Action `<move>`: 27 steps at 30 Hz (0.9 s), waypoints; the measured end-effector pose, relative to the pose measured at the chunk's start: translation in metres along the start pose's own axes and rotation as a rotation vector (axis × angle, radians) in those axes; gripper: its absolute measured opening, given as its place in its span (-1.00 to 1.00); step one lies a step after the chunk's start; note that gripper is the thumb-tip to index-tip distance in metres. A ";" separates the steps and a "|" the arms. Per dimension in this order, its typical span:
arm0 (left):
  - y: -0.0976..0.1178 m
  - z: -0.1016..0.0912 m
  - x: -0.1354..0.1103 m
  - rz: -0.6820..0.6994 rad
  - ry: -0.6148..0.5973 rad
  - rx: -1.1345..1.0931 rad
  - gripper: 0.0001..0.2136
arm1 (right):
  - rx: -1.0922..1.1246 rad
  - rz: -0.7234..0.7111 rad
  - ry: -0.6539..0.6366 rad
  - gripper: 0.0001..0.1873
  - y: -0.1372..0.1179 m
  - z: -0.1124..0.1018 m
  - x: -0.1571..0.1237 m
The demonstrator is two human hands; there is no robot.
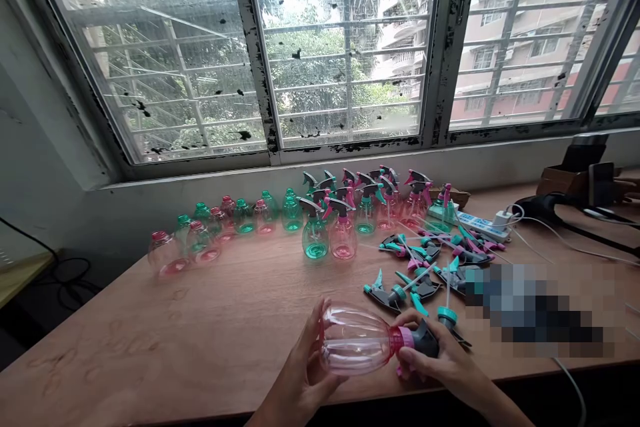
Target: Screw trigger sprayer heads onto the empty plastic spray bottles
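A clear pink spray bottle (355,340) lies sideways in the air over the table's front edge, its base to the left. My left hand (307,363) is wrapped round the base end. At the neck, my right hand (435,350) grips the pink collar and dark grey spray head (425,339); part of the head is hidden by the fingers. Just beyond my right hand lies a loose spray head with a teal collar (447,315), its tube pointing up. Another teal-and-grey spray head (385,293) rests to its left.
Green and pink bottles without heads (205,243) stand at the back left. Several bottles with heads (343,237) stand at the back middle. Loose spray heads (415,250), a power strip (483,225) and cables occupy the right. Windows (345,47) rise behind the wooden table (210,340).
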State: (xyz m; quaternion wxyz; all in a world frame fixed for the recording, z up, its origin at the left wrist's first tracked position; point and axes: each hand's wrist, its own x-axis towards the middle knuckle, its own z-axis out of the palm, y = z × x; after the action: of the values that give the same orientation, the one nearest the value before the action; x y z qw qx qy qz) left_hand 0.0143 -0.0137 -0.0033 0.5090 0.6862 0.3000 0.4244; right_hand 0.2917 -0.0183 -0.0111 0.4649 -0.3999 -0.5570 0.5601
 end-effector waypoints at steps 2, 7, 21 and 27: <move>0.002 0.000 -0.001 -0.009 0.011 0.020 -0.17 | -0.004 -0.009 0.002 -0.56 0.001 -0.001 0.000; 0.014 0.003 0.000 -0.057 0.007 -0.030 -0.15 | -0.024 -0.015 0.006 -0.58 0.003 -0.001 0.001; 0.008 0.004 0.001 -0.068 0.027 -0.049 -0.09 | -0.008 -0.073 0.013 -0.58 0.009 -0.001 0.004; -0.008 -0.001 0.000 0.002 0.018 0.028 -0.22 | 0.009 -0.064 0.007 -0.59 0.008 -0.002 0.004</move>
State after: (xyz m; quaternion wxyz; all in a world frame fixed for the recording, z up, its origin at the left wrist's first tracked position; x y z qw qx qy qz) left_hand 0.0138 -0.0104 -0.0108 0.4962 0.6897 0.3098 0.4267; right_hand 0.2923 -0.0134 -0.0186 0.4863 -0.3816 -0.5652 0.5462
